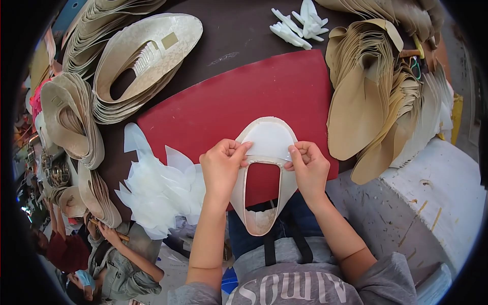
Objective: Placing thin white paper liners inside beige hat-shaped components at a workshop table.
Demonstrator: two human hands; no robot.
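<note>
A pale cream shoe upper lies over the near edge of a red sheet, its rounded toe pointing away from me and its heel end toward my lap. A white toe-shaped piece covers the inside of the toe. My left hand pinches the left edge where this piece meets the upper. On the opposite edge, my right hand grips with thumb and fingers. Left of my left forearm is a loose pile of translucent white pieces.
Stacked cream uppers stand at the far left, with more stacks beside them. Tan sole-shaped sheets are stacked at right. Small white pieces lie at the back. Another person works at lower left.
</note>
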